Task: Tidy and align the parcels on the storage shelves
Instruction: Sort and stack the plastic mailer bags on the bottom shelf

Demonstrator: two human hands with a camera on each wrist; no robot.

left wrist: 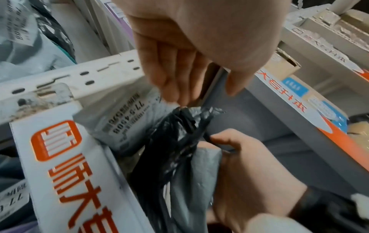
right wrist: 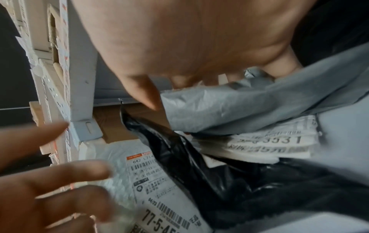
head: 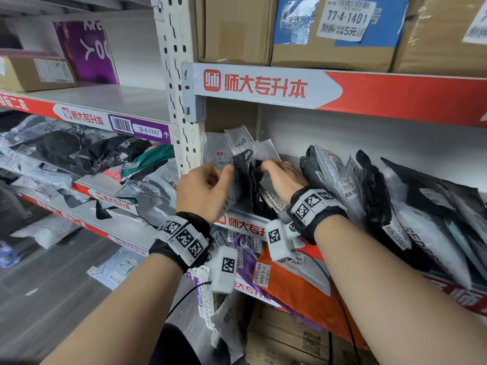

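Setting: storage racking with red-and-white edge strips; cardboard boxes [head: 332, 35] on the tier above, soft mailers below and in the bay to the left.
Work area: left end of the middle shelf [head: 245, 219], just beside the perforated upright [head: 181, 122].
Task items: a black poly bag [head: 243, 175] stands roughly upright between a grey labelled mailer [head: 218, 154] against the upright and a grey mailer [head: 267, 180] on its right. More parcels [head: 369, 185] lean in a slanted row further right, apart from this group.
Left hand [head: 204, 191]: grip released; fingers straight and loosely spread beside the black poly bag, holding nothing.
Right hand [head: 283, 179]: fingers curled down over the top edge of the grey mailer, grasping it.
Step in hand (judgement): standing the left-end parcels upright and squaring them against the upright.
Risk 1: the black poly bag is limp film; with the left hand off it, it may slump forward over the shelf edge.
Risk 2: pulling the grey mailer sideways could drag the neighbouring bag and its loose label with it.
Risk 3: the leaning row on the right may slide into the gap if its support shifts.
Head view only: the whole shelf, the leaning row, both wrists.
Left wrist view only: the knotted, crumpled top of the black poly bag [left wrist: 185, 116] just under the left fingertips [left wrist: 175, 94]; contact cannot be confirmed.
Right wrist view only: the label numbered 77-5 on the white mailer [right wrist: 155, 181] and a white label ending 3531 beneath the grey mailer [right wrist: 229, 110].
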